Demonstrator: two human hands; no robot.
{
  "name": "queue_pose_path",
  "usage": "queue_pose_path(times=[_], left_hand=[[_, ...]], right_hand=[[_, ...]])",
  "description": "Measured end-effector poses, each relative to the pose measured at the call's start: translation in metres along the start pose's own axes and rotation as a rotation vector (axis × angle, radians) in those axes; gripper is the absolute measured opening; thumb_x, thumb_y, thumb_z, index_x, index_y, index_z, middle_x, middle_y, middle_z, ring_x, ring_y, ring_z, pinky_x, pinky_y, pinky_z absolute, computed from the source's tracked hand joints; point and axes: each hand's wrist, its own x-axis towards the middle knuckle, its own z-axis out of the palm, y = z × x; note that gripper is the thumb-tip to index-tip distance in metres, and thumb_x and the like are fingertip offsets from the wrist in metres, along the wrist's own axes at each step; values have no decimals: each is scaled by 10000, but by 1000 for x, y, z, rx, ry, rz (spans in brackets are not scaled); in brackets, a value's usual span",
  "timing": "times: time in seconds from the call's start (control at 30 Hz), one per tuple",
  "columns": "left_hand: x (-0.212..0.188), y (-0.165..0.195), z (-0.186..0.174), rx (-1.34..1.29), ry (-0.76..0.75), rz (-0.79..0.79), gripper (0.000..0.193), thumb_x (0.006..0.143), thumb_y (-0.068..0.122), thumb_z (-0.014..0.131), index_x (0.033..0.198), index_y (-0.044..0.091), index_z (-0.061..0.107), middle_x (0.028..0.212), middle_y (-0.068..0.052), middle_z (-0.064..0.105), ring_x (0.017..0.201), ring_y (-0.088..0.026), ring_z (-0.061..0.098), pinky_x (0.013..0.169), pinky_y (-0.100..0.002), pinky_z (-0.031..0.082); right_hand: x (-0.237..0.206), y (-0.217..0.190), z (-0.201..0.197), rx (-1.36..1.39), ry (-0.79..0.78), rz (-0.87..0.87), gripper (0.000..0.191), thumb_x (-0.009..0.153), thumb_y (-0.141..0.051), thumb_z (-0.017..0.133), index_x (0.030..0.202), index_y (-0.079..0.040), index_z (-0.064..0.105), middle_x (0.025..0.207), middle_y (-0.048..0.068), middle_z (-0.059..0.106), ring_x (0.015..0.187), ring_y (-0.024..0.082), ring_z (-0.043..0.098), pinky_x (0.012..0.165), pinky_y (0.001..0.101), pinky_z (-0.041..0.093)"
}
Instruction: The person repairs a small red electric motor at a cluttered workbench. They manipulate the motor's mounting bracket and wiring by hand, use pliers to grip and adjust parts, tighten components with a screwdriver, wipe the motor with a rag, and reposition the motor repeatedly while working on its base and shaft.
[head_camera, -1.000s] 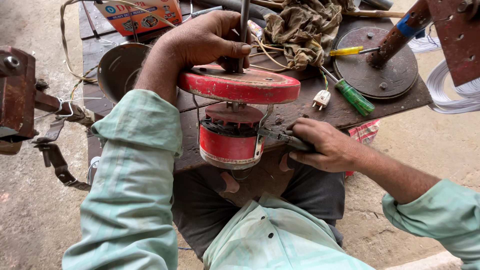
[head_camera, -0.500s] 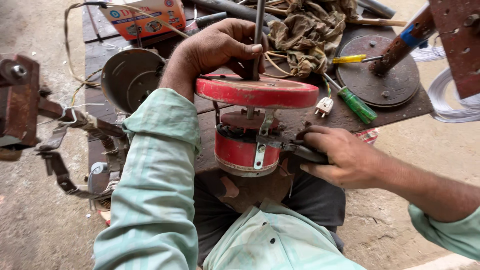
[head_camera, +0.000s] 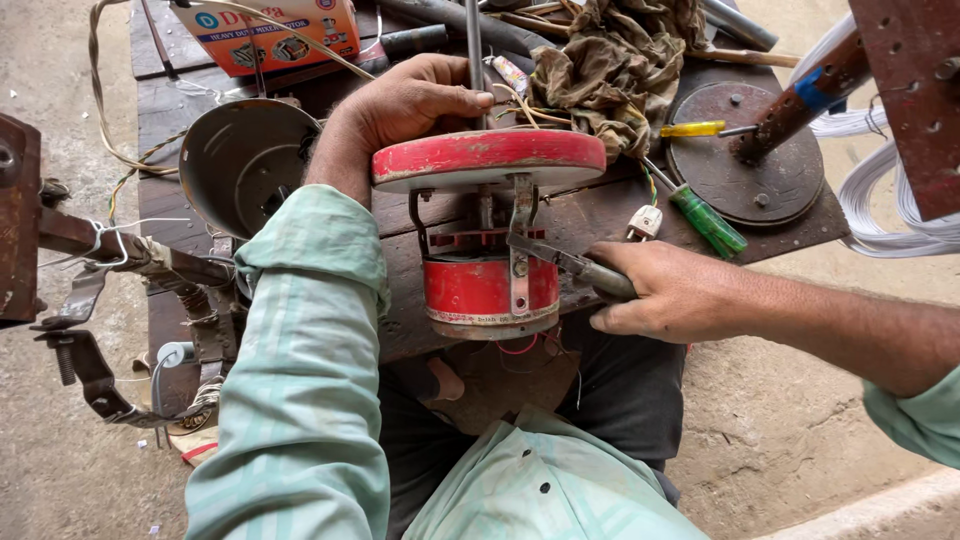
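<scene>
Gripping the shaft (head_camera: 474, 60) w/ your left hand (head_camera: 415, 100) closed and pliers (head_camera: 570, 268) clamped in your right hand (head_camera: 670, 295) – at the red motor (head_camera: 488, 290) bracket on the bench – steady both, then work the fastener.

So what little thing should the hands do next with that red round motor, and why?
Probably turn the metal hand tool a little. The right hand grips its handle, and its tip sits on the fastener of the metal bracket on the red round motor. The left hand holds the upright metal shaft above the red disc, steadying it.
</scene>
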Motion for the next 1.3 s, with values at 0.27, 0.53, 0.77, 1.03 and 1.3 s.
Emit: queue_pose_path(times=[0.27, 0.53, 0.77, 1.03, 1.3], left_hand=[[0, -2, -3, 316, 125, 21, 298, 964, 219, 748, 1183, 27, 685, 971, -32, 745, 835, -98, 721, 739, -271, 612], [-92, -24, 34, 551, 404, 393, 384, 1061, 354, 736, 1220, 8, 684, 994, -70, 675, 936, -150, 603, 838, -324, 541], [-93, -65, 91, 785, 924, 693, 456, 1017, 291, 785, 1348, 95, 540, 1244, -89, 592, 1206, -245, 598, 1091, -371, 490], [-82, -87, 106, 579, 1074, 674, 473, 1018, 298, 813, 1356, 109, 541, 1341, -87, 560, 1257, -240, 570, 1134, -357, 465], [-83, -83, 116, 673, 1185, 623, 516, 932, 287, 871, 1312, 102, 575, 1336, -69, 617, 1272, -231, 568, 1168, -350, 375]], right_hand=[[3, -5, 2, -55, 86, 30, 570, 787, -300, 755, 1287, -79, 592, 1074, 181, 727, 1073, 331, 687, 919, 422, 523], [6, -6, 5, 31, 83, 74, 489, 766, -262, 727, 1212, -83, 637, 985, 161, 754, 921, 308, 714, 866, 405, 540], [8, 0, 6, 2, 106, -7, 457, 766, -237, 712, 1186, -76, 631, 949, 156, 750, 896, 297, 718, 830, 413, 545], [4, 6, 13, 39, 161, 23, 453, 769, -146, 662, 1205, -65, 564, 926, 170, 734, 881, 326, 716, 811, 421, 550], [1, 3, 15, 68, 169, 35, 502, 724, -106, 638, 1214, -48, 542, 843, 172, 729, 813, 321, 735, 774, 415, 563]])
